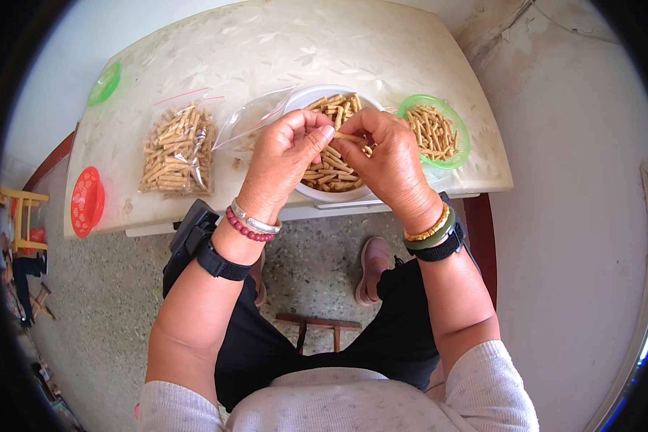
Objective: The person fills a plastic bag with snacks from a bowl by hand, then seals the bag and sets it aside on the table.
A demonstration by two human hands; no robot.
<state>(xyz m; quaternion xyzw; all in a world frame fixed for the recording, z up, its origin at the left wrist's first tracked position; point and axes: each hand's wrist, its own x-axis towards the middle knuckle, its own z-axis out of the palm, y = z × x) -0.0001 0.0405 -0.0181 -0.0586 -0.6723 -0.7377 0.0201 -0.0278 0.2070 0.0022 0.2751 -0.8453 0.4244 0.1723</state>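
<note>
My left hand (281, 155) and my right hand (392, 155) meet over a white bowl (317, 91) filled with short tan sticks. Between the fingertips of both hands is one tan stick (349, 137), gripped at its ends in a pinch. The fingers cover part of it. To the left of the bowl lies an open clear plastic bag (248, 124), partly behind my left hand. Farther left, a clear zip bag (176, 155) is packed with similar sticks. Right of my right hand, a green basket (463, 140) holds thinner-looking sticks.
The table (266, 43) has a pale patterned cover. A red plastic basket (86, 203) and a green dish (105, 84) stand at its left edge. A white wall (561, 180) rises close on the right. Below are a wooden stool (320, 322) and a speckled floor (122, 302).
</note>
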